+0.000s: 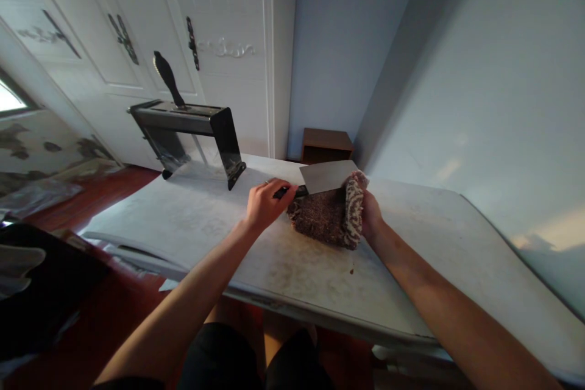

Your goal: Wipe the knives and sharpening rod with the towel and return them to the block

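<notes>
My left hand point(269, 201) is closed round the black handle of a cleaver point(326, 175). The broad grey blade stretches to the right, tilted, above a thick brown cloth point(320, 216). Pale patterned trim shows on the folded right side of this cloth. With my right hand point(372, 213) I grip that folded side, near the far end of the blade. The cloth lies against the blade's lower edge there. Most of my right fingers are hidden behind the cloth.
A black stand point(183, 111) with a dark handle point(167, 76) sticking up from it stands at the table's back left. The white table point(292, 271) has brownish stains. A brown box point(326, 141) sits beyond its back edge. A wall point(479, 91) borders the right side.
</notes>
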`<action>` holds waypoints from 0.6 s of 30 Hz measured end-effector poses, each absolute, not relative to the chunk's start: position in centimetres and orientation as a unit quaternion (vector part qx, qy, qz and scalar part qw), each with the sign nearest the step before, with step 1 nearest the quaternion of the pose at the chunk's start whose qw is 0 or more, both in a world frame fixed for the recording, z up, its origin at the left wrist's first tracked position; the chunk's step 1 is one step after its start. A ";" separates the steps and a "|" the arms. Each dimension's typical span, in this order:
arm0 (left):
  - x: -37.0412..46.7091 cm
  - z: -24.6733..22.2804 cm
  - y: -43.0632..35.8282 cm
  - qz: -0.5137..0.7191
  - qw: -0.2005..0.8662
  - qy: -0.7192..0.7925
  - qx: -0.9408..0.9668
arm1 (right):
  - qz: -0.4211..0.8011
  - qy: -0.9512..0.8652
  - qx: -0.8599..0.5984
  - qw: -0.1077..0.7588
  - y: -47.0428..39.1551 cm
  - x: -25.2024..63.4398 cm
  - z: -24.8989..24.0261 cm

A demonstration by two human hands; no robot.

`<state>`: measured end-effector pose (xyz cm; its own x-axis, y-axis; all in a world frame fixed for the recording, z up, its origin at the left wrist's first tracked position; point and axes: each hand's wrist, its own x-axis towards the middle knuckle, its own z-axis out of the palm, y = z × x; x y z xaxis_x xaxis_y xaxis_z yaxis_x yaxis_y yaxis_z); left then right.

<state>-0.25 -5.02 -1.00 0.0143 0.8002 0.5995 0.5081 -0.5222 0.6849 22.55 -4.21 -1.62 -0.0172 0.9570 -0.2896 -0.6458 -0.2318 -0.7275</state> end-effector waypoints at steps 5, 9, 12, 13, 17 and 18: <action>0.2 -1.8 -5.8 0.451 0.141 0.425 0.772 | 0.694 -0.219 -0.377 0.573 -3.4 23.2 -3.1; 0.5 -2.1 -6.4 0.428 0.150 0.423 0.784 | 0.708 -0.221 -0.369 0.561 -3.2 23.4 -3.5; 0.7 -2.0 -6.8 0.460 0.161 0.419 0.766 | 0.704 -0.228 -0.364 0.566 -3.2 23.3 -3.5; 0.7 -2.0 -6.9 0.474 0.166 0.421 0.755 | 0.702 -0.231 -0.364 0.567 -3.2 23.2 -3.4; 1.0 -1.9 -7.2 0.528 0.206 0.444 0.694 | 0.694 -0.229 -0.376 0.570 -3.5 23.0 -2.9; 1.1 -1.9 -7.3 0.539 0.218 0.449 0.678 | 0.693 -0.225 -0.378 0.571 -3.6 22.9 -2.7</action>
